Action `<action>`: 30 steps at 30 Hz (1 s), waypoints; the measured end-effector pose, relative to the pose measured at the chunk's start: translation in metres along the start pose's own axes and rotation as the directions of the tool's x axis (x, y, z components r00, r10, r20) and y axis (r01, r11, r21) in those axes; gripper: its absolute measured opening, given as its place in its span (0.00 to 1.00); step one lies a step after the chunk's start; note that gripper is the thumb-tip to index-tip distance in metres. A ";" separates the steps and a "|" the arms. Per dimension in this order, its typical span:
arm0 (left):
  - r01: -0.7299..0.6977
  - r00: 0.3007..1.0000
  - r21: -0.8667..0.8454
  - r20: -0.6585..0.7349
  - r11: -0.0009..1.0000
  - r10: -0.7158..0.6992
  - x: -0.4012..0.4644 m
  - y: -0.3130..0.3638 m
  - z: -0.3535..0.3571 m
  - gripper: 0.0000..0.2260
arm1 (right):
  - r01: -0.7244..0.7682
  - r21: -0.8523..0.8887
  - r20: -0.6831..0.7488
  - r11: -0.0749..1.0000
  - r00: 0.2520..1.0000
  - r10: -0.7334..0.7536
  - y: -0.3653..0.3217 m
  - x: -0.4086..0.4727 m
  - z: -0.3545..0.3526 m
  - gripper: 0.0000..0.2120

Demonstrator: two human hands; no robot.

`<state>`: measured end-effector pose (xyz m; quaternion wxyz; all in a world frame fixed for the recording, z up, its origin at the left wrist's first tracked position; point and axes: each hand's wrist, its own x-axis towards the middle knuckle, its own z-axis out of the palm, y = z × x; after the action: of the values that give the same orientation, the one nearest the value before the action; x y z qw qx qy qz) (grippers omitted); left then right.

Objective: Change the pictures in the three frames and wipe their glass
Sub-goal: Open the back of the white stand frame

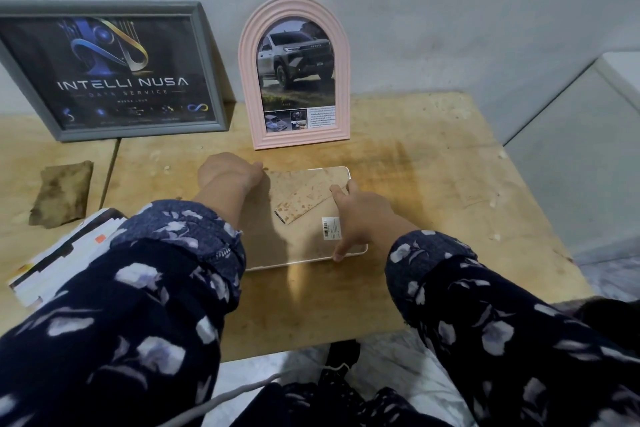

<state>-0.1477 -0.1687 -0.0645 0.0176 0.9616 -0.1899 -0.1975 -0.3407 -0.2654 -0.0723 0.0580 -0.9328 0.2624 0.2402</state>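
The third frame (304,218) lies face down near the table's (433,184) front edge. The left hand (230,172) grips its far left corner; the right hand (360,215) presses spread fingers on its right edge. Hold it flat, lift the backing evenly

Modest home room, stained plaster wall (450,28), worn plywood table (433,156), tiled floor

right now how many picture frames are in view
3: grey frame leaning on the wall at left, pink arched frame upright in the middle, white frame face down under both hands.
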 end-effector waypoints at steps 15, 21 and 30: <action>0.004 0.999 -0.126 0.032 0.992 0.000 -0.003 -0.010 -0.001 0.21 | -0.001 0.049 0.066 0.999 0.998 -0.002 0.002 -0.001 0.000 0.65; 0.035 0.998 -0.206 0.053 0.978 -0.024 0.000 -0.015 0.001 0.20 | -0.116 0.187 0.049 0.975 0.993 0.109 0.002 0.017 -0.023 0.45; 0.091 0.995 -0.261 0.051 0.961 -0.081 0.005 -0.016 0.007 0.20 | 0.134 0.227 -0.197 0.965 0.976 -0.089 -0.044 0.064 -0.030 0.22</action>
<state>-0.1400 -0.1551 -0.0744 0.1328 0.9539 -0.1204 -0.2407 -0.2578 -0.2640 -0.0772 0.1589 -0.9506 0.2404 0.1154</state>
